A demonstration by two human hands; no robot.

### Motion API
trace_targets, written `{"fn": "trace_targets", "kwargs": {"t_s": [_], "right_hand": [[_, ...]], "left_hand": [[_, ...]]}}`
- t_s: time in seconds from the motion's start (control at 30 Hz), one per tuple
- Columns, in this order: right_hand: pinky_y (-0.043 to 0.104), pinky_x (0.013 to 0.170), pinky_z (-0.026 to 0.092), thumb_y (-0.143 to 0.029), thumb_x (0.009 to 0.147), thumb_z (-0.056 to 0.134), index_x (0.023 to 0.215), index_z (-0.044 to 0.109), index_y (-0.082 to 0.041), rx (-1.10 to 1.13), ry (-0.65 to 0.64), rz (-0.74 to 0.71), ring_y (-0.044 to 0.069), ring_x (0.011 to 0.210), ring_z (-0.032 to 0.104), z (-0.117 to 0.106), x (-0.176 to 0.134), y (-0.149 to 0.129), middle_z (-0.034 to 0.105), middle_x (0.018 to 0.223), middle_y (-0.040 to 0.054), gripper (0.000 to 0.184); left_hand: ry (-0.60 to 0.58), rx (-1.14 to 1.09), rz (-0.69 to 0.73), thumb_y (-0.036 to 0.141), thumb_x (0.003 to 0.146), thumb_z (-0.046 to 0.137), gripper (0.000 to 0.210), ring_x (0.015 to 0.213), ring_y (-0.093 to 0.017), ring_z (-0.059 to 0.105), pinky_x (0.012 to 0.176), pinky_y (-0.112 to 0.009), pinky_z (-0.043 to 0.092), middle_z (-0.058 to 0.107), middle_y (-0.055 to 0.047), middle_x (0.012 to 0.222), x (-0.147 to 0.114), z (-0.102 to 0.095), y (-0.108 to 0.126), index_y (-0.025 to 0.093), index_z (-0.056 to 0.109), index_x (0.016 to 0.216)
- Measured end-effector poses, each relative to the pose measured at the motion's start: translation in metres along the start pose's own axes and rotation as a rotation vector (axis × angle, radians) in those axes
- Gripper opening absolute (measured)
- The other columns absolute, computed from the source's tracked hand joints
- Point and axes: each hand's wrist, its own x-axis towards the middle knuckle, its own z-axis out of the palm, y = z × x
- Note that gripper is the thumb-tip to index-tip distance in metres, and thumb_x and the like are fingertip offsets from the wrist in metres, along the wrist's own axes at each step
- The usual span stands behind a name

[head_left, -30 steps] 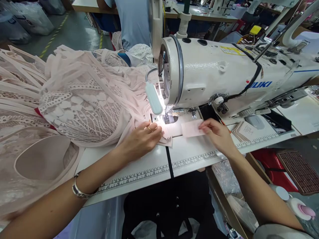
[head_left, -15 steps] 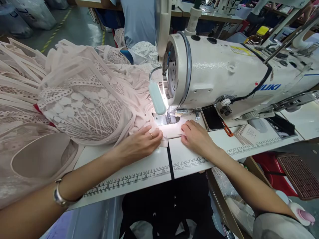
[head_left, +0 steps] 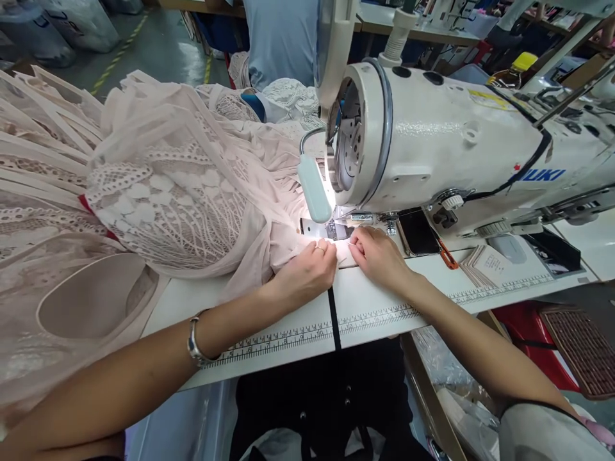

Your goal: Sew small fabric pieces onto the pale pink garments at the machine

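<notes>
Pale pink fabric (head_left: pixel 283 246) runs from a lace garment heap to the sewing machine's lit needle area. My left hand (head_left: pixel 310 269), with a ring on one finger, is closed on this fabric just in front of the presser foot (head_left: pixel 331 229). Close by on the right, my right hand (head_left: pixel 379 256) pinches the fabric's edge, thumb and forefinger together; a thin pale line shows at its fingertips. A small patch of fabric lies between the two hands. The fingertips partly hide what they grip.
The white sewing machine (head_left: pixel 432 141) rises behind my hands, with a small lamp (head_left: pixel 314 189) at its head. Lace garments (head_left: pixel 177 198) heap up on the left. Right of my hands lie a phone (head_left: pixel 419 232), an orange-handled tool (head_left: pixel 448 255) and a stack of labels (head_left: pixel 485 266).
My left hand has moved right and its fingers have closed on the fabric, nearer my right hand. My right hand keeps its pinch near the needle area. The view has shifted slightly.
</notes>
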Motion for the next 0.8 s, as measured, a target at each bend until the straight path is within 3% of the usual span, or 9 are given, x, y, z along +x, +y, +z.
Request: {"fn": "trace_targets", "kwargs": {"t_s": [0.17, 0.23, 0.3, 0.37, 0.5, 0.8], "right_hand": [[0.032, 0.066, 0.038, -0.024, 0.092, 0.05, 0.076, 0.047, -0.025, 0.278, 0.001, 0.113, 0.019, 0.068, 0.053, 0.005, 0.01, -0.011, 0.057, 0.068, -0.0001, 0.016], [0.032, 0.066, 0.039, -0.025, 0.092, 0.05, 0.075, 0.047, -0.025, 0.329, 0.019, 0.15, 0.018, 0.068, 0.053, 0.005, 0.01, -0.014, 0.056, 0.067, -0.0005, 0.017], [0.032, 0.066, 0.04, -0.025, 0.091, 0.05, 0.074, 0.048, -0.025, 0.367, 0.017, 0.165, 0.018, 0.068, 0.053, 0.005, 0.009, -0.015, 0.057, 0.067, -0.0004, 0.017], [0.032, 0.066, 0.041, -0.025, 0.091, 0.05, 0.073, 0.049, -0.025, 0.39, 0.015, 0.173, 0.018, 0.069, 0.054, 0.003, 0.009, -0.016, 0.058, 0.067, -0.0005, 0.018], [0.032, 0.065, 0.041, -0.026, 0.09, 0.051, 0.072, 0.048, -0.026, 0.386, 0.031, 0.184, 0.018, 0.066, 0.053, 0.003, 0.01, -0.015, 0.056, 0.065, -0.0016, 0.018], [0.032, 0.064, 0.04, -0.025, 0.09, 0.051, 0.072, 0.048, -0.025, 0.368, 0.023, 0.208, 0.018, 0.063, 0.052, 0.004, 0.011, -0.017, 0.054, 0.063, -0.0021, 0.018]], "left_hand": [[0.126, -0.296, -0.196, -0.002, 0.094, 0.038, 0.037, 0.116, -0.024, 0.069, 0.098, -0.038, 0.059, 0.072, -0.018, 0.122, -0.013, 0.022, -0.02, 0.004, 0.063, 0.121], [0.193, -0.434, -0.342, -0.001, 0.094, 0.039, 0.038, 0.116, -0.022, 0.07, 0.1, -0.039, 0.06, 0.073, -0.015, 0.123, -0.014, 0.026, -0.019, 0.007, 0.063, 0.122], [0.253, -0.554, -0.387, 0.0, 0.094, 0.038, 0.041, 0.115, -0.019, 0.071, 0.099, -0.036, 0.061, 0.074, -0.011, 0.125, -0.014, 0.026, -0.013, 0.011, 0.062, 0.126], [0.265, -0.57, -0.299, -0.002, 0.094, 0.036, 0.045, 0.122, -0.018, 0.068, 0.102, -0.036, 0.059, 0.072, -0.01, 0.129, -0.014, 0.024, -0.005, 0.012, 0.061, 0.129], [0.166, -0.378, -0.118, -0.002, 0.096, 0.039, 0.041, 0.137, -0.027, 0.056, 0.114, -0.045, 0.049, 0.066, -0.022, 0.136, -0.015, 0.02, 0.007, 0.001, 0.057, 0.133], [0.129, -0.131, -0.088, -0.001, 0.097, 0.041, 0.038, 0.129, -0.034, 0.063, 0.109, -0.046, 0.053, 0.067, -0.025, 0.133, -0.014, 0.015, 0.004, -0.006, 0.059, 0.131]]}}
